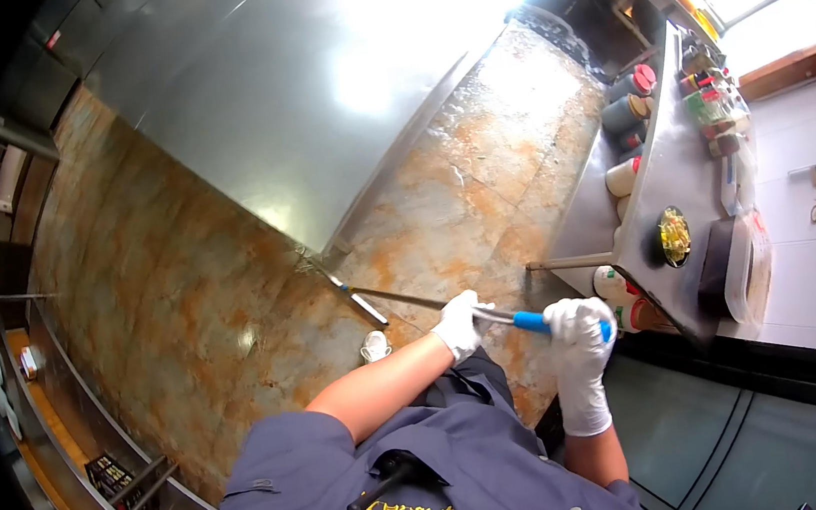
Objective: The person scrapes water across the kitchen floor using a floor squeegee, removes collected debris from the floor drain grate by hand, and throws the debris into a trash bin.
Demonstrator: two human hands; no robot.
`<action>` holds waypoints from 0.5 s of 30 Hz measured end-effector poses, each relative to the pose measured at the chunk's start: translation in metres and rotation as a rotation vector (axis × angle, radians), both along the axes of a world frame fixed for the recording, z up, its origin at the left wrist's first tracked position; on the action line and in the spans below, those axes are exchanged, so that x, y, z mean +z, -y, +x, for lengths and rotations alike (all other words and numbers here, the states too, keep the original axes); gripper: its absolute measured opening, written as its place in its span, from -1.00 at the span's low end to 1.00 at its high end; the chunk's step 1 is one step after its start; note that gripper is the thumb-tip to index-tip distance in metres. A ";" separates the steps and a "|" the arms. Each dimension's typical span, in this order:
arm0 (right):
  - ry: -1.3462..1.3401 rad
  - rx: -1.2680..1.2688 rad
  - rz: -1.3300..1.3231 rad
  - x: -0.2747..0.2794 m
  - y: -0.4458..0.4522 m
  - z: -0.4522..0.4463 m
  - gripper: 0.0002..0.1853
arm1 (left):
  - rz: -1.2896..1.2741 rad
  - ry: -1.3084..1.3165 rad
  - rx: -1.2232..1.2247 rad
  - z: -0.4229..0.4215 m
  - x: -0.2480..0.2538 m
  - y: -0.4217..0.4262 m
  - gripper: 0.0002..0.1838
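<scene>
Presently: one floor squeegee (403, 298), long-handled, slanting down from the body, its blade (369, 309) low at the tiled floor (178, 271) near the steel tabletop's (242, 123) corner and a white shoe (375, 347). Left hand (461, 328), gloved: closed round the shaft. Right hand (580, 326), gloved: wrapped round the blue grip (530, 322). Handling: best stroked evenly, blade flat, clear of corner and shoe.

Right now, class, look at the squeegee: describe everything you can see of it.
The squeegee has a long, thin, straight shaft, partly dark and partly metallic-looking, and a blue, plastic-looking grip at its near end. Its narrow head shows white and blue parts, low by the corner of the metal table; whether it touches the floor is unclear. The white-gloved left hand closes around the shaft, the white-gloved right hand around the grip.
</scene>
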State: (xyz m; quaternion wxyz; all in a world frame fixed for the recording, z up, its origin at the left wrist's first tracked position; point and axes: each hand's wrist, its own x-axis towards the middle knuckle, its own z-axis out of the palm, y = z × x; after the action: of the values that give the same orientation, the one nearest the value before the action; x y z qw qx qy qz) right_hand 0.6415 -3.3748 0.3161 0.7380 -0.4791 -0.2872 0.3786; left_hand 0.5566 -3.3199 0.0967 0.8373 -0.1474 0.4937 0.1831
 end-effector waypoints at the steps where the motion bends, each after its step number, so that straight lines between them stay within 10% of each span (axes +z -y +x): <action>1: 0.037 -0.011 0.016 0.004 -0.007 0.027 -0.61 | -0.003 -0.006 -0.021 0.032 0.008 -0.007 -0.88; 7: 0.083 0.009 0.140 0.007 -0.029 0.213 -0.63 | -0.011 0.052 0.119 0.216 0.040 -0.035 -0.93; 15: -0.224 -0.021 -0.080 -0.056 -0.104 0.359 -0.73 | 0.085 0.056 0.031 0.301 -0.064 -0.115 -0.95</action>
State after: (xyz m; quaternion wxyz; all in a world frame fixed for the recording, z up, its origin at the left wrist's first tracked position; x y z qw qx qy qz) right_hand 1.0006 -3.2712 0.2605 0.7496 -0.4661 -0.1825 0.4330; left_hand 0.8580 -3.2054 0.0328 0.8534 -0.1243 0.4594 0.2128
